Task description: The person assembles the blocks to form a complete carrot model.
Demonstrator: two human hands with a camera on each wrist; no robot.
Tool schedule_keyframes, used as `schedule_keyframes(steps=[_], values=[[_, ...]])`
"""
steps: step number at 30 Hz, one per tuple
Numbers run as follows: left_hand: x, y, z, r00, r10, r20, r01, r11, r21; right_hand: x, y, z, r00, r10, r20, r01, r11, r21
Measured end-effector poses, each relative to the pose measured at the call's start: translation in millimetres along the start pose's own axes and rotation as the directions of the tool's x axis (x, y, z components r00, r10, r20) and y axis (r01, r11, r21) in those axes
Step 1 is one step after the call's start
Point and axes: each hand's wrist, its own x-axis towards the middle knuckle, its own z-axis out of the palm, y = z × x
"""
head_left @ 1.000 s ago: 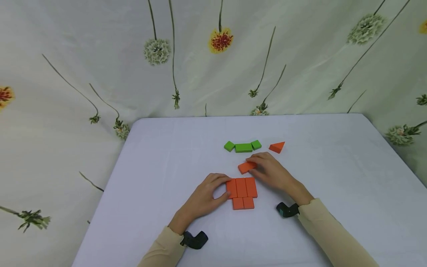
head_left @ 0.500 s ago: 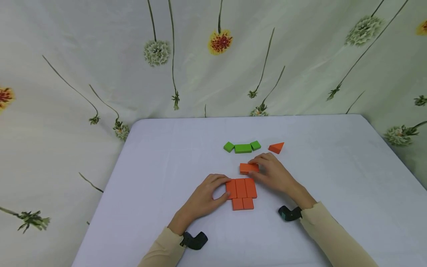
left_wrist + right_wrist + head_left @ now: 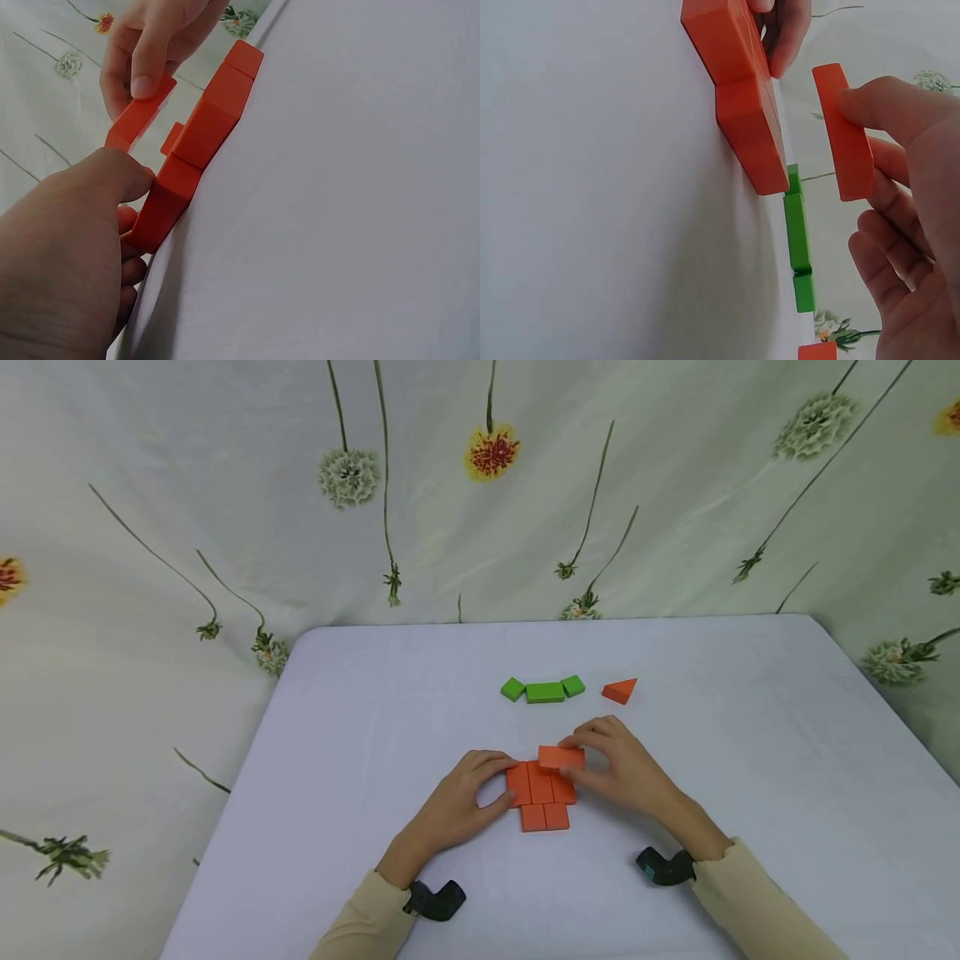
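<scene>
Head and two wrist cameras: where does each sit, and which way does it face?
Head: worn on the head, facing forward and down at the pale table; left hand, right hand and sleeves show.
Left wrist: on that wrist, looking across the left hand to the orange block group; right hand shows beyond.
Right wrist: on that wrist, looking at the held block; right hand and part of left hand show.
Shared: both wrist views show the held block and orange block group.
</scene>
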Motion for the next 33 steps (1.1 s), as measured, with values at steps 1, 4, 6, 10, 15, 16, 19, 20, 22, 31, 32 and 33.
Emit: schedule_keyframes(steps=[1, 4, 6, 10, 15, 16, 19, 20, 22, 31, 32, 33], values=[[-0.1, 0.3, -0.2, 1.000, 0.002, -0.002, -0.002, 1.000, -0.003, -2.3, -1.7, 0.2, 1.000, -0.004, 0.002, 0.004, 1.000, 0.011], [-0.5, 0.8, -0.4, 1.000, 0.005, -0.004, -0.005, 1.000, -0.009, -9.4, -5.9, 1.5, 1.000, -0.027, 0.014, 0.027, 0.999, 0.046], [-0.7, 0.7, -0.2, 1.000, 0.004, -0.006, -0.004, 1.000, -0.009, -13.7, -8.4, 2.7, 0.999, -0.049, 0.022, 0.047, 0.997, 0.063], [-1.0, 0.1, 0.1, 1.000, 0.006, -0.012, -0.006, 1.000, -0.006, -21.3, -12.6, 6.1, 0.995, -0.080, 0.052, 0.075, 0.993, 0.090], [-0.8, -1.9, 1.1, 1.000, 0.015, -0.017, -0.015, 1.000, -0.001, -28.5, -16.7, 9.9, 0.990, -0.110, 0.088, 0.099, 0.988, 0.116], [-0.7, -2.4, 1.5, 1.000, 0.016, -0.016, -0.016, 1.000, 0.001, -29.7, -17.2, 10.8, 0.989, -0.120, 0.092, 0.108, 0.987, 0.121], [-0.6, -2.7, 1.9, 1.000, 0.021, -0.018, -0.021, 1.000, 0.004, -33.5, -18.1, 13.8, 0.983, -0.149, 0.109, 0.135, 0.982, 0.131], [-0.6, -2.4, 1.8, 1.000, 0.022, -0.019, -0.022, 1.000, 0.002, -34.6, -18.5, 14.6, 0.980, -0.158, 0.117, 0.142, 0.980, 0.136], [-0.5, -2.2, 1.7, 1.000, 0.023, -0.018, -0.022, 1.000, 0.003, -36.5, -19.3, 16.0, 0.975, -0.176, 0.133, 0.157, 0.977, 0.144], [-0.5, -0.6, 1.0, 1.000, 0.016, -0.014, -0.016, 1.000, -0.001, -41.8, -21.0, 18.8, 0.948, -0.249, 0.199, 0.225, 0.965, 0.136], [-0.6, -0.6, 1.0, 1.000, 0.016, -0.014, -0.016, 1.000, -0.002, -41.7, -20.9, 19.3, 0.945, -0.259, 0.201, 0.236, 0.963, 0.131], [-0.6, -0.7, 1.0, 1.000, 0.016, -0.016, -0.016, 1.000, -0.003, -41.5, -20.8, 19.9, 0.942, -0.270, 0.200, 0.249, 0.960, 0.125]])
